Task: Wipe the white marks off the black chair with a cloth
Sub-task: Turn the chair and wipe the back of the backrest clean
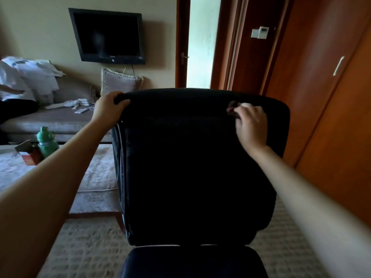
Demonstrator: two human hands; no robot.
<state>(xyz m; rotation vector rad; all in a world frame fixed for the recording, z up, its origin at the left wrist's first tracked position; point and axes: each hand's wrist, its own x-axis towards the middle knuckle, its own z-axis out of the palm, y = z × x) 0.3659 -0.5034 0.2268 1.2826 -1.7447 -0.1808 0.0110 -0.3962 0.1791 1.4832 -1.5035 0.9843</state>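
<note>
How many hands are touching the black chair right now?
2. The left hand grips the black chair at its top left corner; the right hand holds a cloth against it near the top right.

left grip [109, 109]: curled, arm outstretched | right grip [251, 125]: pinching, arm outstretched

Between the left hand [109, 108], which grips the top left corner of the black chair [190, 167], and the right hand [251, 125], which holds a blurred cloth [232, 108] near the top right, the chair back is broad and bare. A wooden wardrobe [331, 127] stands near its right edge, leaving a narrow gap. A low padded table [96, 177] stands just beside its left edge.
</note>
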